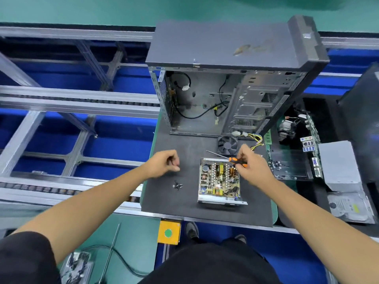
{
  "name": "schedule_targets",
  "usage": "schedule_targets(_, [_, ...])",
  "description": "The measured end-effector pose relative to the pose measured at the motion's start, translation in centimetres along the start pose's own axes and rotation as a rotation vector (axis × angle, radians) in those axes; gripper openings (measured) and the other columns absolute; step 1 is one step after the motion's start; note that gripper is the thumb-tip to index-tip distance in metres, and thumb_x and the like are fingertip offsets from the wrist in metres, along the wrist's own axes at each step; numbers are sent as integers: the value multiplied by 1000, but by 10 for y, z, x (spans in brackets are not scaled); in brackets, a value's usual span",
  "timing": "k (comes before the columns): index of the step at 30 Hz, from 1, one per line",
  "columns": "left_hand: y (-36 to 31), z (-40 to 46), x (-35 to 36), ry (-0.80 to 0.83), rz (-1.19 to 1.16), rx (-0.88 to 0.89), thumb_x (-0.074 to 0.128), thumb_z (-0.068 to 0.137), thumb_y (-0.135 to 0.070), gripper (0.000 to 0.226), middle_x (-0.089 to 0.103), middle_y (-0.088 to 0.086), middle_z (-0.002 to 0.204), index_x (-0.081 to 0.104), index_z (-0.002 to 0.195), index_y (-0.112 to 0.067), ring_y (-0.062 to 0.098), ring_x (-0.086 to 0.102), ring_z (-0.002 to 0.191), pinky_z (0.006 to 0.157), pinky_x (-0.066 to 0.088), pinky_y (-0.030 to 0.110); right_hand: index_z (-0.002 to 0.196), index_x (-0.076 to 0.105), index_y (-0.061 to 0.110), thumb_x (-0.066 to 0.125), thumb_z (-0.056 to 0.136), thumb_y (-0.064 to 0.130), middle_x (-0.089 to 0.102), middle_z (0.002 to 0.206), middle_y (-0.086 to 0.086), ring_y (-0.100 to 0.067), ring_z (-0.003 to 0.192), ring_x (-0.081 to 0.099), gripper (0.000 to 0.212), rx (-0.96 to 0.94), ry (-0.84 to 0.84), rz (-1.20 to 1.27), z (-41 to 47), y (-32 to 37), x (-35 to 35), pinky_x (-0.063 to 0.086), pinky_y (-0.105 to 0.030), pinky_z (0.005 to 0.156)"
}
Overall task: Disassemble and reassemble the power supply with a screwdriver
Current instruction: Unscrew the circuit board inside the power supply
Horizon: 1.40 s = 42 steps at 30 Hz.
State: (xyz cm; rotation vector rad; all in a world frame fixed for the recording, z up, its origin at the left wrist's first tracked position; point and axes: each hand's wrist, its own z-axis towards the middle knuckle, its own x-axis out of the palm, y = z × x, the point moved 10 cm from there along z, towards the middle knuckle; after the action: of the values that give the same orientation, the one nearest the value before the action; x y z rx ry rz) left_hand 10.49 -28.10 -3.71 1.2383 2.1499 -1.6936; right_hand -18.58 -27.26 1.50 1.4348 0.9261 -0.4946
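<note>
Power supply (219,180) sits lid off, board exposed, on the bench (184,210) mat near its front edge. Right hand (253,165) grip pinches the screwdriver (233,159) over the far right corner of the unit. Left hand (164,163) grip is curled; cannot tell if it holds a screw. Loose screws (177,186) lie just left of the unit. Step looks like mid-disassembly or start of reassembly; next likely needs the tip seated on a screw.

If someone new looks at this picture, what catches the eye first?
The opened power supply, its circuit board bare, lies mid-mat. Over its far edge the right hand holds an orange-and-black screwdriver. Behind stands an open computer case; loose screws lie left of the supply.
</note>
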Motion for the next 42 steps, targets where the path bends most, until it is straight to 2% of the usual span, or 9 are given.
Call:
schedule_targets(2, [24,-11,7,59,78,-75,82,81,-4,24,68,8,90,61,83,-17,15,57,75,78,50,31,86,37,36,54,74,35,60,67,10,-14,60,53,21,4,-11,-26,3,2,0,33,-31,57])
schedule_targets(8, [36,-19,27,105,232,-39,78,83,-1,21,55,0,94,69,99,-10,15,58,85,74,40,8,82,43,39,56,71,39,52,63,25,-18,66,51,17,-22,-44,-120,8,11,4,34,-32,61])
schedule_targets(12, [29,-15,33,112,290,25,73,90,-7,16,57,3,100,72,104,-14,19,60,94,88,47,27,84,47,34,54,72,40,61,69,16,-19,66,55,16,-5,-25,-102,12,15,8,37,-33,62])
schedule_targets(17, [23,-11,42,180,383,85,72,92,-21,12,57,0,105,71,104,-22,14,54,103,87,46,33,87,48,29,66,81,26,66,74,8,-23,69,60,19,40,-12,-99,13,16,11,42,-33,62])
schedule_targets(24, [24,-9,38,80,323,107,68,94,-22,6,50,-10,94,63,95,-22,10,52,93,75,38,26,88,44,36,52,70,38,68,75,10,-22,73,63,20,63,-28,-71,14,22,11,51,-37,68])
schedule_targets(29, [26,-9,36,84,257,123,68,94,-16,13,53,-10,96,66,106,-20,8,54,92,82,42,23,88,44,36,53,70,38,69,79,12,-21,77,65,20,73,-31,-74,15,23,11,53,-38,70])
schedule_targets(32, [27,-13,35,114,244,166,72,91,-12,12,53,-9,94,66,100,-16,10,52,91,83,43,25,87,45,35,53,71,37,68,78,11,-23,78,65,19,68,-45,-74,16,25,9,52,-38,70])
schedule_targets(37, [27,-17,45,199,332,204,73,92,-22,10,56,-2,100,68,99,-16,14,48,101,86,43,31,85,47,33,53,71,37,67,77,11,-22,74,62,16,70,-46,-76,17,26,7,51,-38,69])
schedule_targets(42, [28,-16,46,163,375,192,69,94,-29,13,55,-2,100,67,99,-17,14,46,102,87,43,31,86,48,31,57,74,34,68,77,10,-23,74,62,15,72,-41,-69,17,27,8,51,-39,71])
